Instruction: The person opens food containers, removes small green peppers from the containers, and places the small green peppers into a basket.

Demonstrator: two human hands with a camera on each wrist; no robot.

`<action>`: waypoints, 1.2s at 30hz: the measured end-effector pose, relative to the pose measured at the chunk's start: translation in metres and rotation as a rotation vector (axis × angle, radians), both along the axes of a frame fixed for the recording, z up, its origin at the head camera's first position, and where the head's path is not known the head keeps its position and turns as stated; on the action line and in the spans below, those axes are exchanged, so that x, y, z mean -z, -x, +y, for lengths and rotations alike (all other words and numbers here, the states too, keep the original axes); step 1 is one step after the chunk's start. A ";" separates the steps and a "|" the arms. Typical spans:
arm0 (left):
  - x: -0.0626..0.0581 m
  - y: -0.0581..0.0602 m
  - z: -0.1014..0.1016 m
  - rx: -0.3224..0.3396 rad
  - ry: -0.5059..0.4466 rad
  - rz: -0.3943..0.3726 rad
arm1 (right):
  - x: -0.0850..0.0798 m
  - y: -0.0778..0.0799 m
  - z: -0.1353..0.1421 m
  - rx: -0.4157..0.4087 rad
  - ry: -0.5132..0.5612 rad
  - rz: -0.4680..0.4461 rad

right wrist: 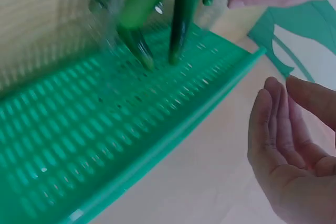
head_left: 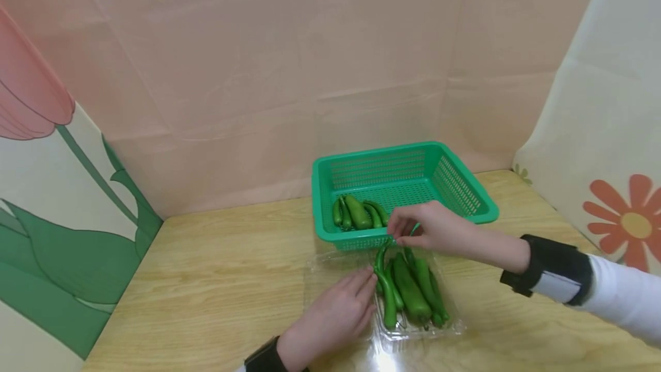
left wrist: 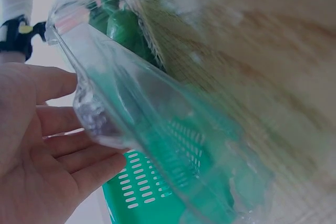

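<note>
two hands work over a clear plastic tray [head_left: 454, 326] of green peppers [head_left: 410, 291] on a wooden table [head_left: 217, 280], with a green basket [head_left: 465, 188] standing just beyond it at twelve o'clock and touching or nearly touching the tray's far edge. the left hand [head_left: 335, 314] lies at the tray's nine o'clock side, fingers straight and resting against its rim; the left wrist view shows those fingers [left wrist: 58, 129] spread flat along the clear plastic wall [left wrist: 131, 108], holding nothing. the right hand [head_left: 431, 227] hovers over the tray's far end, at the basket's near wall, its fingertips drawn together as if pinching the stem end of one pepper, though the head view is too small to confirm a grip. the right wrist view shows that hand's fingers [right wrist: 283, 124] loosely curved with nothing plainly between them. the peppers in the tray lie side by side, long axes running from six to twelve o'clock, stems toward the basket. a few more peppers [head_left: 358, 213] already rest in the basket's near left corner. the right hand is the nearer to the stem ends, and the basket lies directly beyond it at twelve o'clock; the left hand looks placed to steady the tray.
</note>
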State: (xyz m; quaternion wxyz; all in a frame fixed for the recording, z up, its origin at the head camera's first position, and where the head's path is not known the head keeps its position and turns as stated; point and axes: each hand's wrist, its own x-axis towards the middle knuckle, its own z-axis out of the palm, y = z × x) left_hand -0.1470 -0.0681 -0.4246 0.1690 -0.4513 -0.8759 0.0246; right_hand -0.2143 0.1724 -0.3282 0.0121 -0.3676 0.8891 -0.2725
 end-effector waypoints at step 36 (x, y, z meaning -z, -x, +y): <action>0.002 0.002 -0.001 -0.007 -0.004 -0.024 | 0.045 0.009 0.028 -0.447 -0.223 0.115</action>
